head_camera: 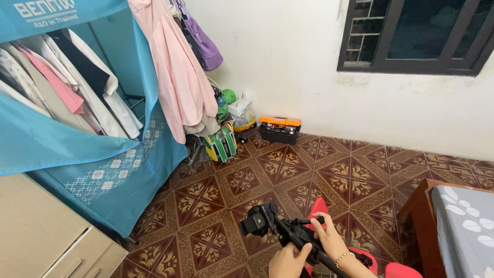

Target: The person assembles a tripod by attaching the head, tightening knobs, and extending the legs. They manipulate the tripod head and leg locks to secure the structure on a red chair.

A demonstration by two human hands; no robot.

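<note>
Both hands, left (289, 261) and right (329, 234), closed around black tripod (288, 231) above tiled floor (329, 175).

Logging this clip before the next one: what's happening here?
A person holds a black tripod in both hands, low over a patterned tile floor. The left hand wraps the legs; the right hand, with a bead bracelet, grips near the top. The tripod head points toward a blue fabric wardrobe full of clothes. A black and orange toolbox sits by the wall.
</note>
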